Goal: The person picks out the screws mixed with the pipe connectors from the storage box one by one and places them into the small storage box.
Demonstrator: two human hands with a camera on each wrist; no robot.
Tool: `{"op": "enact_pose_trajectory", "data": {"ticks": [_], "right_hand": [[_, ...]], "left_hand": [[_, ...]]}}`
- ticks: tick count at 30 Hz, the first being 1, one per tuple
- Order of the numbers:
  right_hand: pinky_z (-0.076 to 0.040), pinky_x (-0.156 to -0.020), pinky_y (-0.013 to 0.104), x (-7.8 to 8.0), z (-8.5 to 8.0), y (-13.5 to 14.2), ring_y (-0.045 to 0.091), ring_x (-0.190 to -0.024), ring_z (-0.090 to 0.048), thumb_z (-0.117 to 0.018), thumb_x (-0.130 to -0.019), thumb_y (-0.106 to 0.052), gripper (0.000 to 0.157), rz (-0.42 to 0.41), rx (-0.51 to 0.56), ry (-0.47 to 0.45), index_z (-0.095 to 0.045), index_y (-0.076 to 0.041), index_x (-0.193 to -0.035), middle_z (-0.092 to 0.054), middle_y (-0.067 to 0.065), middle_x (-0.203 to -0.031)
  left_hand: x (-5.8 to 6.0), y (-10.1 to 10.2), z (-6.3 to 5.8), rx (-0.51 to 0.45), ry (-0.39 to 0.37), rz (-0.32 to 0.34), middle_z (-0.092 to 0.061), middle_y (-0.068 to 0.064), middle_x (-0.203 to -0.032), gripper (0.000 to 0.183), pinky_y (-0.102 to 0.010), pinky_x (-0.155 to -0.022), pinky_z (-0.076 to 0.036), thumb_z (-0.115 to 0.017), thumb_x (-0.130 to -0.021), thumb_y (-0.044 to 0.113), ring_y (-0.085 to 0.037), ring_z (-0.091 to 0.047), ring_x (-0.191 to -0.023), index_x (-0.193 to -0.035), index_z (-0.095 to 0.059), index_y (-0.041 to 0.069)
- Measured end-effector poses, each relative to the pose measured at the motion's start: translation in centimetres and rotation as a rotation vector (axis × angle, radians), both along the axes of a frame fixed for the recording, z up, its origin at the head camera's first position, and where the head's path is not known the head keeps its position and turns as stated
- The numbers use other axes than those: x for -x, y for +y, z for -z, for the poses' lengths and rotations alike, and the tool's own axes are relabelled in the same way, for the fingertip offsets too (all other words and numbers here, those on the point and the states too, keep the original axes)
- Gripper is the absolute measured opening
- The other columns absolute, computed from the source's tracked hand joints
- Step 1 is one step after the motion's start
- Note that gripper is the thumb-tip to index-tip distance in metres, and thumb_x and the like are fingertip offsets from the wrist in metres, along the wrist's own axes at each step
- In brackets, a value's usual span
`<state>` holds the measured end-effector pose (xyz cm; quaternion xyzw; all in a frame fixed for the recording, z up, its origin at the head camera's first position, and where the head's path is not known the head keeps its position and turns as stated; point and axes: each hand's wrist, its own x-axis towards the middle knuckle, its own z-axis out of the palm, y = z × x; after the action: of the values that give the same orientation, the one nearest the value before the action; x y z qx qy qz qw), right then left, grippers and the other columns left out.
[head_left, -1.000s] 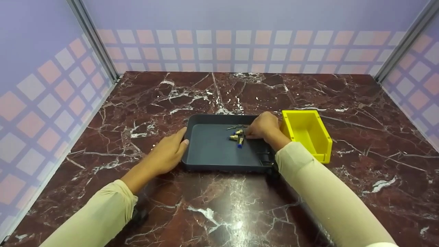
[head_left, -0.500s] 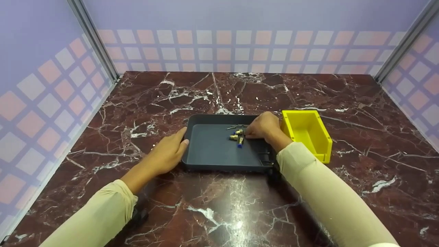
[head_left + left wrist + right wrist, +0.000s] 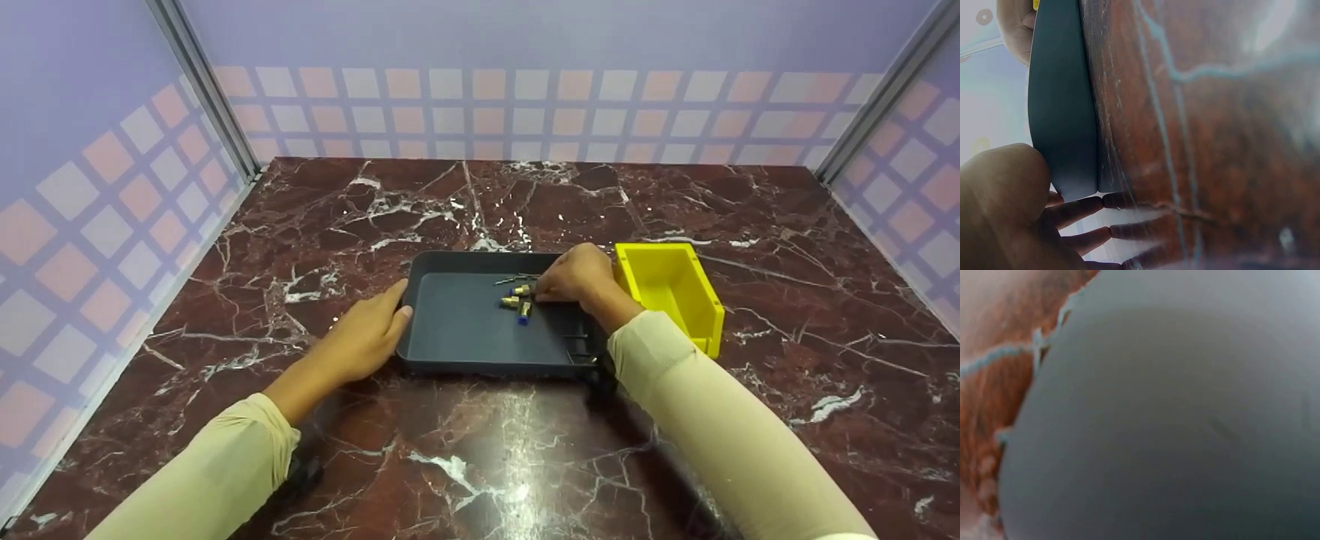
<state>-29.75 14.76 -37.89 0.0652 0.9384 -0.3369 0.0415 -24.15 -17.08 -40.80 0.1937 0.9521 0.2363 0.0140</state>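
A shallow dark grey tray [image 3: 480,322] sits on the table. My left hand [image 3: 364,337] rests against its left wall with fairly straight fingers, the thumb by the rim. In the left wrist view, those fingers [image 3: 1081,214] reach past the tray's corner. Inside the tray lie several small brass fittings with blue collars [image 3: 524,312] and thin silver twisted pieces [image 3: 514,280]. Over the tray's right side, my right hand [image 3: 577,274] reaches down with bent fingers beside the fittings; its fingertips and anything between them are hidden. Thin dark pieces [image 3: 577,346] lie in the near right corner.
Just right of the tray stands a yellow open-front bin [image 3: 667,289], close to my right wrist. The red-brown marbled table [image 3: 465,442] is bounded by tiled-pattern panels [image 3: 487,112]. A blurred grey surface [image 3: 1157,422] fills most of the right wrist view.
Both hands stay almost where they were. The tray, fittings and bin show no clear movement beyond a slight shift of the head view.
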Motion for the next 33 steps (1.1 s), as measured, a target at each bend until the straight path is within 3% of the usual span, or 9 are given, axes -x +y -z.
{"op": "enact_pose_trajectory", "data": {"ticks": [6, 11, 17, 24, 30, 33], "right_hand": [[-0.052, -0.103, 0.037, -0.2, -0.2, 0.1, 0.023, -0.092, -0.072, -0.093, -0.071, -0.025, 0.026, 0.005, 0.038, -0.021, -0.084, -0.009, -0.09, -0.08, 0.01, -0.095], [-0.054, -0.081, 0.03, -0.2, -0.7, 0.0, 0.015, -0.073, -0.066, -0.095, -0.07, -0.028, 0.026, 0.0, 0.017, -0.022, -0.085, -0.012, -0.088, -0.08, 0.005, -0.086], [-0.047, -0.059, 0.02, -0.2, -1.1, 0.5, 0.006, -0.062, -0.063, -0.09, -0.073, -0.02, 0.018, -0.017, 0.087, -0.024, -0.085, -0.011, -0.088, -0.078, -0.003, -0.072], [-0.047, -0.066, 0.019, -0.3, -1.8, 1.1, 0.007, -0.071, -0.062, -0.085, -0.073, -0.017, 0.017, -0.037, 0.072, 0.011, -0.085, -0.012, -0.089, -0.08, -0.001, -0.082], [-0.054, -0.059, 0.015, -0.4, -2.7, 1.7, 0.001, -0.059, -0.067, -0.084, -0.078, -0.014, 0.017, -0.024, 0.201, -0.054, -0.084, -0.007, -0.093, -0.076, -0.008, -0.067], [-0.06, -0.065, 0.019, -0.4, -3.1, 2.0, 0.003, -0.059, -0.071, -0.084, -0.081, -0.011, 0.018, 0.004, 0.318, -0.105, -0.082, -0.002, -0.096, -0.075, -0.006, -0.065]], "left_hand": [[-0.1, -0.1, 0.1, 0.005, 0.004, 0.008, -0.044, -0.027, -0.155, 0.058, -0.059, -0.12, -0.034, -0.039, -0.111, 0.029, -0.046, -0.044, -0.143, -0.159, -0.029, -0.002], [-0.1, -0.1, 0.0, -0.001, 0.019, 0.007, -0.045, -0.027, -0.154, 0.057, -0.06, -0.119, -0.035, -0.04, -0.111, 0.028, -0.046, -0.046, -0.141, -0.159, -0.03, -0.002], [0.0, -0.1, 0.0, 0.002, 0.024, 0.01, -0.046, -0.027, -0.154, 0.057, -0.059, -0.119, -0.035, -0.04, -0.111, 0.028, -0.047, -0.046, -0.141, -0.158, -0.03, -0.002], [-0.1, -0.1, -0.1, 0.0, 0.026, 0.013, -0.046, -0.028, -0.154, 0.057, -0.059, -0.119, -0.036, -0.04, -0.111, 0.027, -0.047, -0.047, -0.14, -0.158, -0.03, -0.003], [0.0, 0.0, 0.0, 0.005, 0.015, 0.009, -0.046, -0.027, -0.154, 0.058, -0.059, -0.119, -0.036, -0.039, -0.111, 0.029, -0.046, -0.047, -0.14, -0.159, -0.03, -0.002], [0.0, -0.1, 0.0, 0.005, 0.003, 0.013, -0.045, -0.027, -0.155, 0.058, -0.059, -0.12, -0.035, -0.038, -0.111, 0.029, -0.046, -0.045, -0.142, -0.159, -0.028, -0.002]]}}
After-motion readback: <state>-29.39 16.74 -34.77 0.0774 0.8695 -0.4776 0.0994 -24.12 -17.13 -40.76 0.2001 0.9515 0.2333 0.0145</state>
